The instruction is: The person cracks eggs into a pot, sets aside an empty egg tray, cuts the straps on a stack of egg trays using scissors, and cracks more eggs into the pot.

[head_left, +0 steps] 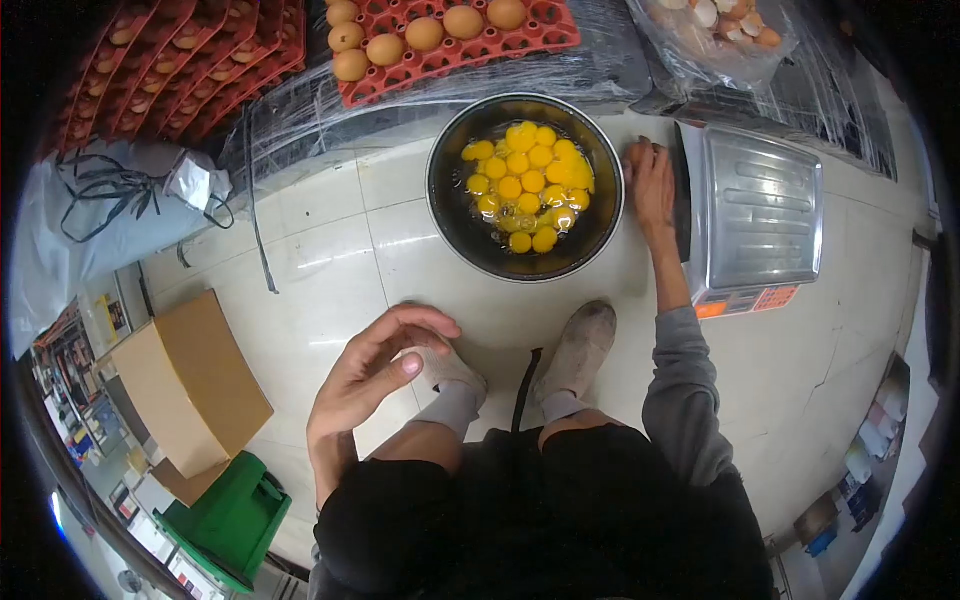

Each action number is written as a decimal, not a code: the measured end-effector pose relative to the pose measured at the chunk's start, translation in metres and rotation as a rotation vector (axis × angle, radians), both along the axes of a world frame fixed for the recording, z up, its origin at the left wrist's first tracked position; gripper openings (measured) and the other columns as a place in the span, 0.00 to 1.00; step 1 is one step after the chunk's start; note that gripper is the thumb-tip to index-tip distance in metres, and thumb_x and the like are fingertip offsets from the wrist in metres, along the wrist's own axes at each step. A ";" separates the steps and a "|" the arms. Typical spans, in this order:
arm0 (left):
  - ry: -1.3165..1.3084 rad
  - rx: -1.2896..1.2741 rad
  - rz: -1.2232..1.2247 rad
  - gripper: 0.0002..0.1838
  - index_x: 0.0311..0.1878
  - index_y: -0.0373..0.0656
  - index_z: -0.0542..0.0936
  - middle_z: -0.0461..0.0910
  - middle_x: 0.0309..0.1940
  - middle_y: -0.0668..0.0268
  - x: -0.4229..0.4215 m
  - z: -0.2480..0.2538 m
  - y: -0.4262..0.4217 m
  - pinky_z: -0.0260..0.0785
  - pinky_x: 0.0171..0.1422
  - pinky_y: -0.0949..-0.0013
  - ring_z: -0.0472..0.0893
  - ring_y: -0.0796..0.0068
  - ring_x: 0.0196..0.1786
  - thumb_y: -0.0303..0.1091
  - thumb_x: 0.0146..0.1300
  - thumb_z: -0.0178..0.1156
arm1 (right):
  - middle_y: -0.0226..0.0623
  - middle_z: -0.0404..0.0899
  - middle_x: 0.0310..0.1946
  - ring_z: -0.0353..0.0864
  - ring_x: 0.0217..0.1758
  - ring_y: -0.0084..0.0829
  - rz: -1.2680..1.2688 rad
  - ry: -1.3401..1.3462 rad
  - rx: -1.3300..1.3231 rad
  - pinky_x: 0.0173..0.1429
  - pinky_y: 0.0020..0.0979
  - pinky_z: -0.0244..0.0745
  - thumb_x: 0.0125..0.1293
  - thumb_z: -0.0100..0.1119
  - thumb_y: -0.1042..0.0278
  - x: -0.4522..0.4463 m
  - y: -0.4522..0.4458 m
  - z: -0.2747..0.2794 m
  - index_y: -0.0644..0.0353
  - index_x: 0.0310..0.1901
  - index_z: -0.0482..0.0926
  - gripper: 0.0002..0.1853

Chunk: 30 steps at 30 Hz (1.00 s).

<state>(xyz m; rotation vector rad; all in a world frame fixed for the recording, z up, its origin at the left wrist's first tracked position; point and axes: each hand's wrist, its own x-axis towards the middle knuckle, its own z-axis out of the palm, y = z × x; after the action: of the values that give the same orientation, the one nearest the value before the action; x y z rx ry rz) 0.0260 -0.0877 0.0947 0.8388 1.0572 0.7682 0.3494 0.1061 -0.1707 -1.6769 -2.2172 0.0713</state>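
A round black bowl [440, 215] stands on the floor, holding many raw egg yolks [530, 185] in clear egg white. My left hand [375, 365] hovers above my left shoe, its fingers curved and the thumb apart, with nothing in it. My right hand [652, 185] reaches down into the narrow gap between the bowl's right rim and a digital scale [762, 210]. Its fingers are bent and slightly apart, with no object visible in them. Whether the fingertips touch the bowl's side cannot be made out. Whole brown eggs [424, 34] sit in a red egg tray [480, 48] beyond the bowl.
Stacked red egg trays [190, 75] rise at the back left. A clear plastic bag [700, 50] of eggshells lies at the back right. A cardboard box [195, 385] and a green bin [235, 520] stand at left. My shoes [580, 350] are just in front of the bowl.
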 end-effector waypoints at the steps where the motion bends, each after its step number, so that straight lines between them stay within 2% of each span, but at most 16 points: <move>1: -0.001 0.004 0.038 0.17 0.54 0.38 0.71 0.74 0.49 0.62 0.002 0.000 0.000 0.64 0.59 0.65 0.74 0.70 0.50 0.34 0.65 0.54 | 0.49 0.66 0.47 0.69 0.51 0.49 0.007 0.000 0.010 0.52 0.44 0.70 0.55 0.59 0.68 0.002 0.000 -0.003 0.63 0.57 0.63 0.27; 4: 0.018 0.013 0.049 0.17 0.54 0.39 0.71 0.74 0.49 0.61 0.007 0.002 0.003 0.64 0.59 0.65 0.74 0.69 0.50 0.34 0.65 0.54 | 0.49 0.66 0.47 0.69 0.51 0.50 0.012 -0.052 -0.084 0.53 0.45 0.69 0.56 0.58 0.69 0.005 0.002 -0.015 0.63 0.58 0.63 0.27; 8: 0.023 0.008 0.029 0.17 0.55 0.40 0.71 0.75 0.50 0.62 0.010 0.005 0.006 0.64 0.59 0.65 0.74 0.70 0.49 0.33 0.64 0.55 | 0.50 0.66 0.48 0.69 0.52 0.50 0.003 -0.024 -0.052 0.52 0.46 0.69 0.57 0.57 0.69 0.005 0.003 -0.004 0.63 0.58 0.63 0.27; 11: 0.007 0.013 0.022 0.16 0.55 0.40 0.71 0.75 0.50 0.62 0.012 -0.001 0.010 0.64 0.59 0.66 0.75 0.71 0.49 0.32 0.64 0.55 | 0.50 0.66 0.49 0.70 0.50 0.50 -0.029 0.114 0.007 0.52 0.45 0.69 0.61 0.55 0.68 0.005 0.002 0.002 0.63 0.58 0.63 0.25; 13: 0.038 0.015 0.006 0.17 0.55 0.39 0.71 0.75 0.50 0.62 0.016 -0.008 0.013 0.64 0.59 0.66 0.75 0.71 0.49 0.32 0.64 0.56 | 0.46 0.68 0.49 0.73 0.48 0.39 -0.127 0.484 -0.034 0.49 0.36 0.70 0.65 0.52 0.65 0.004 0.004 0.007 0.62 0.59 0.65 0.22; 14: 0.068 0.017 -0.004 0.18 0.55 0.39 0.71 0.75 0.50 0.63 0.020 -0.012 0.014 0.64 0.59 0.67 0.75 0.72 0.49 0.32 0.63 0.56 | 0.46 0.68 0.49 0.73 0.48 0.39 -0.128 0.480 -0.035 0.49 0.36 0.70 0.65 0.52 0.65 0.005 0.004 0.021 0.62 0.59 0.65 0.22; 16: 0.144 0.073 -0.028 0.18 0.55 0.40 0.71 0.74 0.51 0.63 0.030 -0.024 0.026 0.65 0.58 0.66 0.74 0.71 0.50 0.32 0.63 0.57 | 0.39 0.72 0.47 0.73 0.45 0.26 -0.211 1.390 -0.685 0.47 0.28 0.70 0.68 0.49 0.62 0.003 0.002 0.074 0.60 0.59 0.67 0.20; 17: 0.221 0.127 -0.048 0.18 0.55 0.40 0.71 0.72 0.52 0.63 0.036 -0.031 0.034 0.66 0.57 0.66 0.74 0.70 0.51 0.32 0.63 0.57 | 0.34 0.74 0.44 0.72 0.44 0.19 -0.149 1.460 -0.713 0.43 0.23 0.69 0.68 0.48 0.60 -0.002 -0.003 0.097 0.59 0.59 0.68 0.20; 18: 0.214 0.130 -0.048 0.18 0.55 0.40 0.71 0.72 0.52 0.63 0.042 -0.036 0.044 0.66 0.57 0.66 0.74 0.70 0.51 0.32 0.63 0.57 | 0.34 0.74 0.44 0.72 0.44 0.19 -0.150 1.453 -0.708 0.43 0.23 0.69 0.68 0.48 0.60 -0.009 -0.007 0.120 0.59 0.59 0.68 0.20; 20: 0.407 0.383 -0.062 0.22 0.57 0.43 0.71 0.71 0.54 0.63 0.053 -0.049 0.067 0.66 0.56 0.67 0.74 0.72 0.51 0.33 0.59 0.61 | 0.34 0.74 0.43 0.74 0.38 0.20 -0.095 1.588 -0.986 0.39 0.23 0.70 0.68 0.49 0.60 -0.022 -0.016 0.154 0.60 0.57 0.68 0.19; 22: 0.437 0.487 -0.025 0.26 0.59 0.45 0.70 0.69 0.57 0.63 0.061 -0.064 0.092 0.66 0.55 0.67 0.74 0.72 0.51 0.34 0.57 0.64 | 0.35 0.74 0.42 0.75 0.36 0.21 -0.096 1.521 -1.030 0.38 0.22 0.70 0.67 0.51 0.60 -0.037 -0.027 0.168 0.60 0.55 0.68 0.18; 27: 0.286 0.436 -0.047 0.29 0.60 0.44 0.71 0.73 0.53 0.63 0.062 -0.097 0.120 0.70 0.50 0.70 0.76 0.74 0.45 0.34 0.54 0.66 | 0.37 0.75 0.37 0.76 0.32 0.22 0.004 1.409 -1.187 0.34 0.22 0.70 0.64 0.59 0.58 -0.064 -0.040 0.168 0.60 0.49 0.68 0.19; 30: 0.243 0.392 -0.048 0.27 0.58 0.43 0.73 0.77 0.49 0.63 0.058 -0.112 0.118 0.71 0.47 0.72 0.77 0.76 0.42 0.34 0.53 0.67 | 0.37 0.75 0.39 0.77 0.31 0.22 -0.004 1.293 -1.153 0.34 0.22 0.70 0.64 0.58 0.57 -0.073 -0.047 0.165 0.61 0.50 0.68 0.20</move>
<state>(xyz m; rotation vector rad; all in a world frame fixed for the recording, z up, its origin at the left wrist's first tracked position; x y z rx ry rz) 0.0836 0.0306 -0.0170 1.3139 1.1110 0.8625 0.2763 0.0595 -0.0053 -1.2510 -1.0623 2.0329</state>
